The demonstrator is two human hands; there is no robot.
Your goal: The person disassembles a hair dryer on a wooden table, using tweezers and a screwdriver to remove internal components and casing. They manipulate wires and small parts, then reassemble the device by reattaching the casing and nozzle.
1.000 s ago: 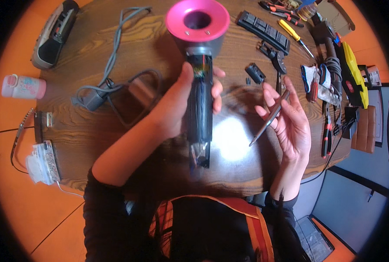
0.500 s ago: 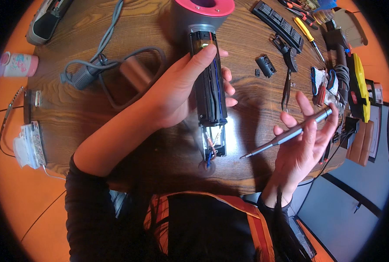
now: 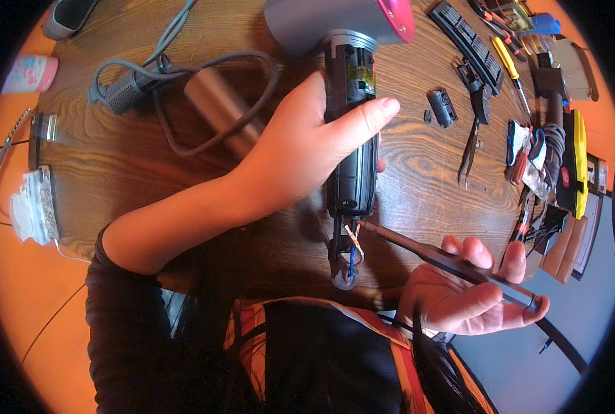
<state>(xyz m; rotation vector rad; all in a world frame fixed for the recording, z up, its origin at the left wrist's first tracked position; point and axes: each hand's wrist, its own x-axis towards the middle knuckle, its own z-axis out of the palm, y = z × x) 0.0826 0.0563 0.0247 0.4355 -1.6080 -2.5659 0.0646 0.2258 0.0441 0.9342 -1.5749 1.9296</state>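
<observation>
My left hand (image 3: 290, 148) is wrapped round the bare handle of a grey and pink hair dryer (image 3: 307, 27), its thumb lying across the front. The handle's outer cover is off, so a black inner frame (image 3: 352, 186) shows, with a small green circuit part near the top. Loose white and blue wires (image 3: 353, 241) hang from the lower end. In my right hand (image 3: 452, 297) is a slim grey precision screwdriver (image 3: 445, 259), its cap against a fingertip. The screwdriver tip points at the frame's lower end, close by the wires; whether it touches I cannot tell.
To the left lie a looped grey cable (image 3: 274, 83), a perforated grey plug body (image 3: 128, 91) and a brownish metal tube (image 3: 217, 100). At right are a black bit holder (image 3: 466, 45), a yellow screwdriver (image 3: 506, 58), a small black part (image 3: 442, 108) and white gloves (image 3: 518, 141).
The hair dryer has turned, its pink ring now facing right, and shifted right. My right hand has come lower, bringing the screwdriver tip to the handle's lower end.
</observation>
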